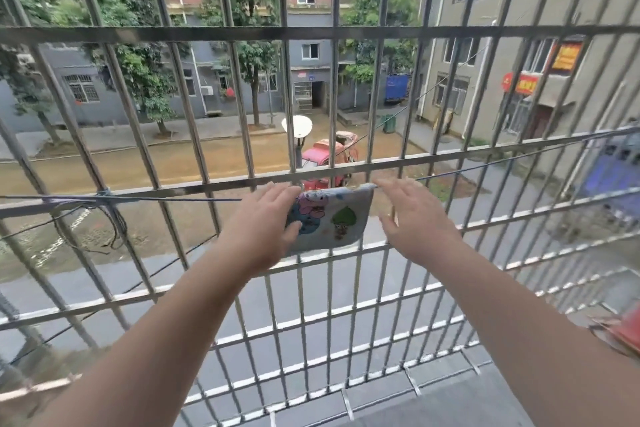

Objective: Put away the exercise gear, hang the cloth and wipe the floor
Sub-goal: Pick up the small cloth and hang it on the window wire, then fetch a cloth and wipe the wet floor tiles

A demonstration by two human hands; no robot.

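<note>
**Cloth draped over the balcony line**

I see the cartoon-print cloth (332,215) hanging on the blue line (156,199). My left hand (266,222) steadies its left edge, fingers loosely spread; my right hand (412,218), beside its right edge, hovers empty, fingers wide.

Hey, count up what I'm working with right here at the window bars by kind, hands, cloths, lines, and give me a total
Hands: 2, the left hand and the right hand, both at the cloth's edges.
Cloths: 1, a printed cloth draped over the line.
Lines: 1, a blue cord strung along the window bars.
Total: 4
</note>
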